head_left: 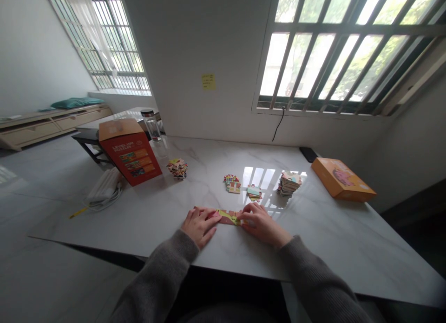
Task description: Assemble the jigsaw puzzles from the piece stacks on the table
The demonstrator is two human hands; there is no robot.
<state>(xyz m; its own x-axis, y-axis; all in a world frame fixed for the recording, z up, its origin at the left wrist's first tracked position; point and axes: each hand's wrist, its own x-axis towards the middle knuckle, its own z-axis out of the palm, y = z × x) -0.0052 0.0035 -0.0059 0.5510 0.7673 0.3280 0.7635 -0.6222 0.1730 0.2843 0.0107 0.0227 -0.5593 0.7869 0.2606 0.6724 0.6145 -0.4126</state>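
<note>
A short strip of joined puzzle pieces [228, 217], brown, green and pink, lies flat near the front of the table. My left hand [201, 225] rests over its left end, fingers laid out on the pieces and covering part of them. At the strip's right end, the bent thumb and fingers of my right hand [259, 224] close on a puzzle piece [239, 220], mostly hidden under them. Just beyond the hands lie two small groups of loose puzzle pieces, one with a brown house-like picture [233, 187] and one with a pale green top piece [254, 192].
Taller stacks of puzzle pieces stand at left [177, 169] and right [289, 183]. A red puzzle box [134, 158], a glass bottle [152, 127] and a white power strip [104, 186] are on the left. An orange box [343, 179] and dark phone [308, 154] lie at right.
</note>
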